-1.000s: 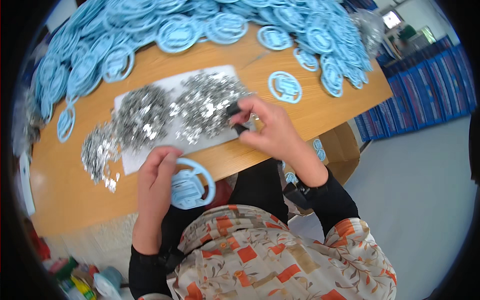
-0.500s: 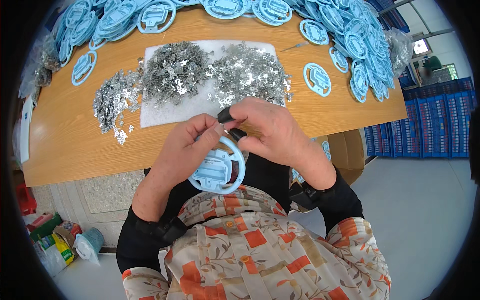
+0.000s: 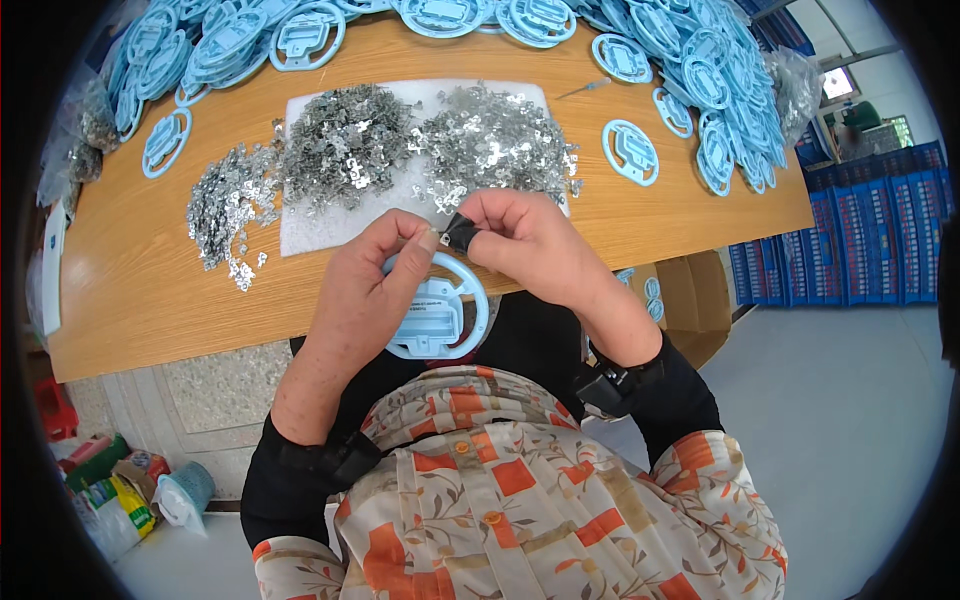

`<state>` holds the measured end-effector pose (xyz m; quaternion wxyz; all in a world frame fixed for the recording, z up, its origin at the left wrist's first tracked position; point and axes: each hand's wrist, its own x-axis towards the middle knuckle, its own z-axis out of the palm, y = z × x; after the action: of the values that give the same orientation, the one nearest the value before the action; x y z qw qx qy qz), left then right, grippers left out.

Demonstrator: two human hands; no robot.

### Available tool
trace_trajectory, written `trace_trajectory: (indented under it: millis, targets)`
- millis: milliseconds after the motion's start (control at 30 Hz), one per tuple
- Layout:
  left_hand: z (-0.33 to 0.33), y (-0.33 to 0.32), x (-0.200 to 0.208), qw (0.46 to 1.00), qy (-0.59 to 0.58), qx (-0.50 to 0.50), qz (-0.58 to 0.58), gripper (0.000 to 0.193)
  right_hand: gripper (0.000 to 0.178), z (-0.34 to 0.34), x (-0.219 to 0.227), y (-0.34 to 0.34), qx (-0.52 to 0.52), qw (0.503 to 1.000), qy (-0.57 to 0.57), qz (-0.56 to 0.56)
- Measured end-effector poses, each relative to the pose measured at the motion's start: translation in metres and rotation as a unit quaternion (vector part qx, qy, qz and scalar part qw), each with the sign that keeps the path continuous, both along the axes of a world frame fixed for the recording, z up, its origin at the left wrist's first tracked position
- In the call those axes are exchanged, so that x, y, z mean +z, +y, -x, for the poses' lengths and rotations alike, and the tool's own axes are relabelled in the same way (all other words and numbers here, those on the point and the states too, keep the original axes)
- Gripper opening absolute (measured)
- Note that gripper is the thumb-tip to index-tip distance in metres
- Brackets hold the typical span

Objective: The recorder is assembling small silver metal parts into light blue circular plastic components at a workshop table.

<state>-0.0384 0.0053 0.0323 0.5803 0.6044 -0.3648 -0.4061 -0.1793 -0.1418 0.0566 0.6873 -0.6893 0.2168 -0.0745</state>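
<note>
My left hand [image 3: 372, 275] grips the upper rim of a light blue plastic toy steering wheel [image 3: 432, 328], thumb and fingers pinched at the top. The wheel hangs just beyond the table's near edge, with its hollow, recessed side facing me. My right hand [image 3: 535, 240] has black wrapping on its thumb and forefinger tips. Those tips are pressed together on a small shiny metal clip [image 3: 446, 239], right beside my left fingertips at the wheel's rim. Fingers hide most of the clip, and I cannot tell whether it touches the rim.
Two heaps of small metal clips [image 3: 345, 140] cover a white foam sheet [image 3: 310, 238]; a looser heap [image 3: 225, 195] lies left on the wooden table [image 3: 140, 270]. Blue wheels [image 3: 700, 60] pile along the far side. A cardboard box [image 3: 695, 300] stands below right, blue crates [image 3: 870, 230] beyond.
My right thumb and forefinger, apart before, have come together on the small clip. Both hands and the wheel have shifted slightly, the wheel a little upward in view.
</note>
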Motion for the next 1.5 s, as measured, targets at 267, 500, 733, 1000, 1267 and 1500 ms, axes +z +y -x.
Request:
trace_trajectory:
  millis: [267, 500, 733, 1000, 1267, 1500]
  targets:
    - [-0.001, -0.005, 0.000, 0.998, 0.066, 0.017, -0.013, 0.015, 0.016, 0.007, 0.004, -0.006, -0.083, 0.997, 0.007, -0.008]
    - [0.005, -0.009, 0.013, 0.980, 0.172, 0.099, -0.003, 0.017, 0.010, 0.024, -0.009, 0.000, -0.168, 0.982, -0.088, -0.015]
    - [-0.007, 0.007, -0.011, 0.985, 0.159, 0.067, -0.018, 0.020, 0.020, 0.028, -0.018, 0.008, -0.134, 0.940, -0.109, 0.293]
    - [0.000, 0.010, -0.007, 0.986, 0.153, 0.062, -0.038, 0.031, 0.024, 0.012, -0.031, 0.008, -0.104, 0.913, -0.136, 0.370]
    - [0.001, 0.008, -0.010, 0.988, 0.128, 0.062, -0.060, 0.035, 0.025, 0.010, -0.022, 0.006, -0.035, 0.879, -0.068, 0.470]
    - [-0.001, 0.009, -0.013, 0.992, 0.091, 0.054, -0.073, 0.035, 0.017, 0.004, 0.003, 0.014, 0.013, 0.870, 0.035, 0.492]
